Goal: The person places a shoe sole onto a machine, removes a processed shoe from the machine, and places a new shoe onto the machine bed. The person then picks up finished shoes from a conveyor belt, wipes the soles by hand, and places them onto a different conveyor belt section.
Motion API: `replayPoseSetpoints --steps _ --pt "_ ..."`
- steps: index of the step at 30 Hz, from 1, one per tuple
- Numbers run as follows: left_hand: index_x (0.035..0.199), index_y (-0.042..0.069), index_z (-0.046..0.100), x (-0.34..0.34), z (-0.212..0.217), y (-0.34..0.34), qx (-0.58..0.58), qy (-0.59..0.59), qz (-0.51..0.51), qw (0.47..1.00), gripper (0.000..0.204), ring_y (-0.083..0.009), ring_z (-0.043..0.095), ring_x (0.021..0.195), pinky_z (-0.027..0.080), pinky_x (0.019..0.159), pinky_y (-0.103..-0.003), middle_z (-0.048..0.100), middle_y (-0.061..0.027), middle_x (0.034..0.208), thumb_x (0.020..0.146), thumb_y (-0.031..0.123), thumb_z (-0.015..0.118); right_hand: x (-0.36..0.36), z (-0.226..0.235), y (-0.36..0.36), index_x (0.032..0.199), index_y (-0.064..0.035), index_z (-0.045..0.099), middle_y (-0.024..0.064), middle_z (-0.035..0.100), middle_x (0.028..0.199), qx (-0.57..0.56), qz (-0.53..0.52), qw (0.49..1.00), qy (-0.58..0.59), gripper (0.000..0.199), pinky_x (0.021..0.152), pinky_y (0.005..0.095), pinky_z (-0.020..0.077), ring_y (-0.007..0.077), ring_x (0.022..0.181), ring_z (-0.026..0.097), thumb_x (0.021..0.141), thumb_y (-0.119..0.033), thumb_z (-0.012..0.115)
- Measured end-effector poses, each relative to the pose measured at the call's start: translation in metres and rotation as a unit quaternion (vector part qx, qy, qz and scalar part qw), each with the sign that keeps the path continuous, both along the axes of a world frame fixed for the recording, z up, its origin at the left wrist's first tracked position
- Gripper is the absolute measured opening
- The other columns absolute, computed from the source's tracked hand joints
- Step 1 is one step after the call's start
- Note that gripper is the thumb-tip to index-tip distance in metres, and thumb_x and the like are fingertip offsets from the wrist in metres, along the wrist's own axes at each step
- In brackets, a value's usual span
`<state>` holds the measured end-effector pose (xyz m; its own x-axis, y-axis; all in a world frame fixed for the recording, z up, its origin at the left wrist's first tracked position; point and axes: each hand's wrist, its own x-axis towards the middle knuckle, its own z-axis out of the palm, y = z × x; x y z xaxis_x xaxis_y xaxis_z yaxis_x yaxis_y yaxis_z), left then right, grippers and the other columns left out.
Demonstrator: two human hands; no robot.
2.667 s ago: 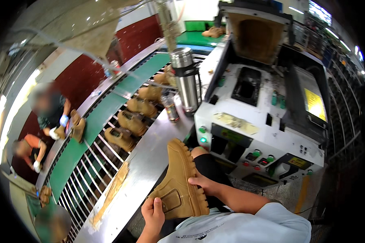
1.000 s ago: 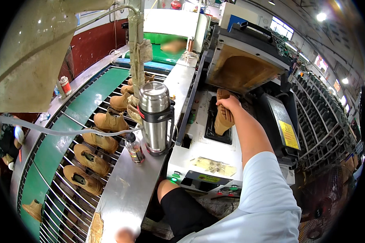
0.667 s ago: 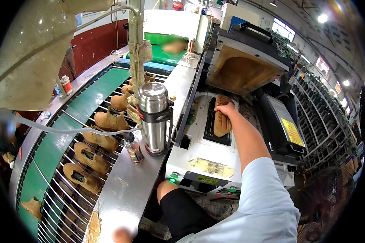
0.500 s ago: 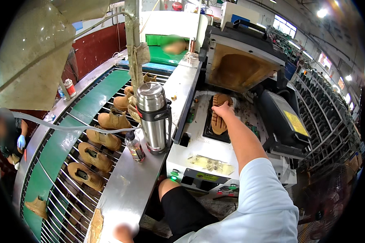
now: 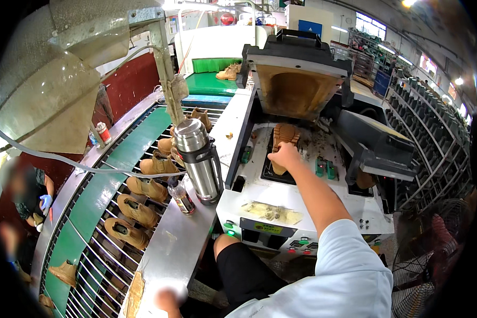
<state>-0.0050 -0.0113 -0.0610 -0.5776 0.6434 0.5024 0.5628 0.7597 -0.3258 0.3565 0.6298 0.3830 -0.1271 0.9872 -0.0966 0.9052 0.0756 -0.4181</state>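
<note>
in the head view, 1 tan boot (image 5: 284, 135) is sole up in the black-edged hole (image 5: 271, 174) on top of the white machine (image 5: 229, 205), in front of the raised lid (image 5: 298, 90). the step in hand looks like putting the boot in its place. the right hand (image 5: 286, 155) lies across the sole; its fingers touch it, but i cannot tell if they grip or only push. the left hand (image 5: 167, 299) is a blur over the table (image 5: 167, 249), so i cannot tell how its fingers are.

i think the next move calls for getting the boot flat, then taking the hand away before the lid shuts.

the boot's long way runs away from the person, leaning a bit right at the far end. the wide end is far, so the toe seems to point at the lid.
</note>
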Motion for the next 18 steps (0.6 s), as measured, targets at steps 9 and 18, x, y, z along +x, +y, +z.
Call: replayPoseSetpoints --steps 9,18 --pt "0.082 0.011 0.058 0.000 0.004 0.004 0.015 0.026 -0.032 0.999 0.017 -0.0193 0.055 0.069 0.044 0.061 -0.038 0.055 -0.0046 0.075 0.088 0.026 0.052 0.007 -0.008 -0.014 0.124 -0.0070 0.056 0.0107 0.051 0.130 0.053 0.000 0.998 -0.020 0.066 0.098 0.0434 0.0451 0.0343 0.132 0.037 0.072 -0.046 0.067" --pt "0.071 0.005 0.059 0.036 0.105 0.030 0.166 -0.321 0.099 0.927 0.026 -0.0277 0.055 0.060 0.042 0.055 -0.043 0.057 -0.0124 0.066 0.085 0.025 0.053 0.007 -0.022 -0.020 0.132 -0.0066 0.050 0.0105 0.046 0.138 0.100 0.026 0.993 -0.055 0.068 0.100 0.0484 0.0407 0.0325 0.129 0.038 0.077 -0.046 0.060"
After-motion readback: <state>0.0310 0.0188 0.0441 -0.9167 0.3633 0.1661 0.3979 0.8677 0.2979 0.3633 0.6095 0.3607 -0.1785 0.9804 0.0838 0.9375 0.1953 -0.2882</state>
